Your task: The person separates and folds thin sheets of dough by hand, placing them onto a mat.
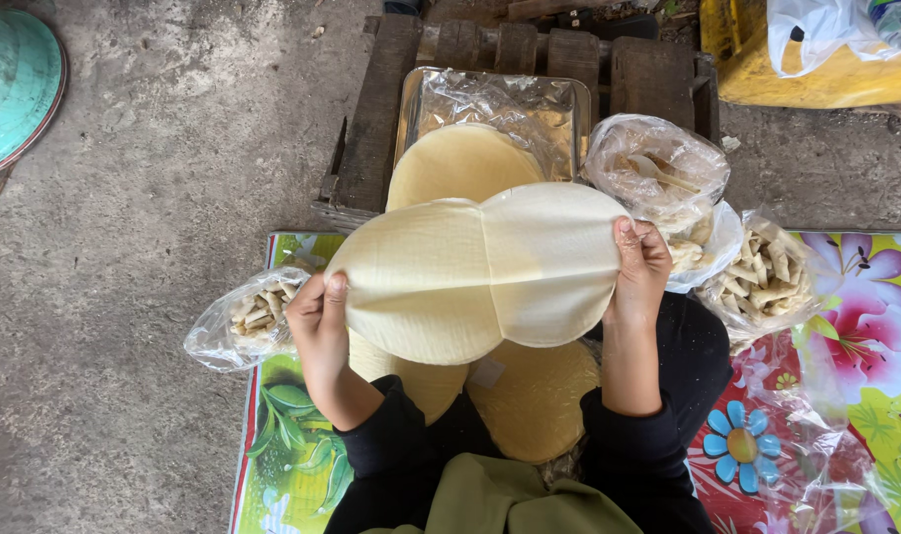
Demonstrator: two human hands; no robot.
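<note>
Both hands gripping pale round wrapper sheets [475,272], held up mid-frame.

Left hand [319,321] pinches the sheets' edge at 9 o'clock, right hand [640,269] pinches at 3 o'clock; two discs overlap, joined at centre. Below them, more yellow sheets [535,396] on the lap. At 12 o'clock, a metal tray [411,99] with a stack of sheets on a wooden pallet [653,74]. Clear bags of rolled pieces: one [243,318] just beside left hand at 9, others [767,277] near right hand at 3. Floral mat [866,336] underneath.
</note>
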